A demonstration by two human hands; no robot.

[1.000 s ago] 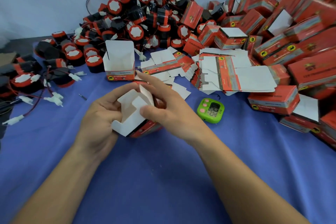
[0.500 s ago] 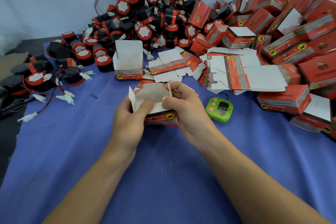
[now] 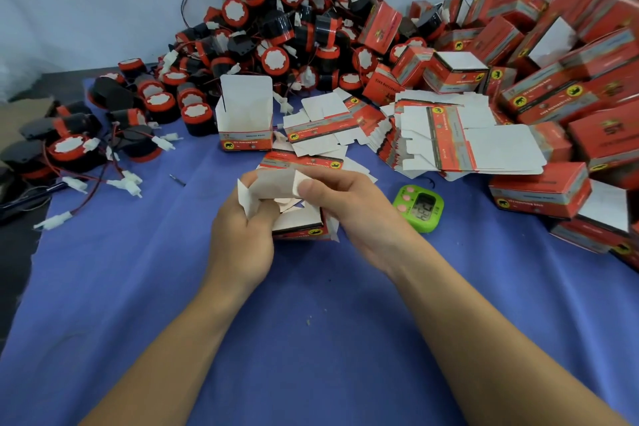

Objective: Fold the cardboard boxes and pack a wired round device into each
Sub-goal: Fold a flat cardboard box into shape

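Two hands meet over one small cardboard box (image 3: 300, 222) just above the middle of the frame, held a little over the blue worktop (image 3: 311, 328). The left hand (image 3: 242, 239) grips the box's left side, its fingers curled round a white side flap. The right hand (image 3: 349, 214) pinches a top flap, with the thumb lying on the flap's white face and the fingers stretched along behind it. The box's red printed band faces the camera along its lower edge.

Half a second ago the white flaps stood upright between the hands. Now they are bent over the opening, and the right thumb has moved from the front wall onto the flap. The box has stayed at about the same spot in front of the timer.

Beyond the hands, an open box (image 3: 245, 121) stands upright with its lid flap raised. To its right lies a fanned stack of flat cartons (image 3: 466, 138). A heap of round devices (image 3: 276, 28), red and black with white faces and trailing wires, fills the upper middle of the frame and spreads toward the left edge. Closed red boxes (image 3: 553, 79) are piled along the right side. A green timer (image 3: 419, 207) lies just beside the right hand.
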